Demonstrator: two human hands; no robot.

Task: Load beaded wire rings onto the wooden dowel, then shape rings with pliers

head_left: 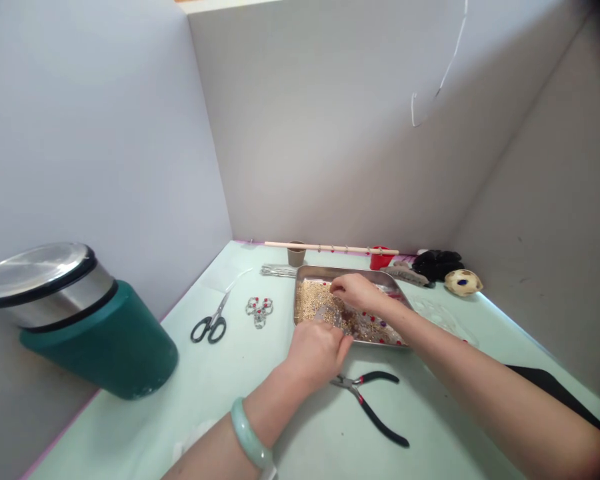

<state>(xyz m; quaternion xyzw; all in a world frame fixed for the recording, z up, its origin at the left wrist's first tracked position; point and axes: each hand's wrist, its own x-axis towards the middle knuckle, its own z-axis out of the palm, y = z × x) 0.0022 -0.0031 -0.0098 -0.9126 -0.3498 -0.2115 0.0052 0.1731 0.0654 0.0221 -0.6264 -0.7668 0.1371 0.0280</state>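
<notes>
A metal tray (350,270) holds many small gold beads (310,300), with red and purple ones among them. At the tray's near edge is my left hand (317,350), closed, its fingertips mostly hidden behind the hand; what it grips cannot be made out. My right hand (357,293) reaches over the tray with fingers pinched together just above the gold beads, and anything between them is too small to name. Pliers (353,387) with black handles lie spread on the table just below my left hand. A beaded wire piece (259,311) with red beads rests left of the tray.
Scissors (213,323) and a large green bottle (105,340) stand to the left. Behind the tray, a wooden stick (300,245) spans a brown cup (296,255) and a red cup (380,259). Wire lengths (279,270) lie left of it; a black clip (437,265) sits right.
</notes>
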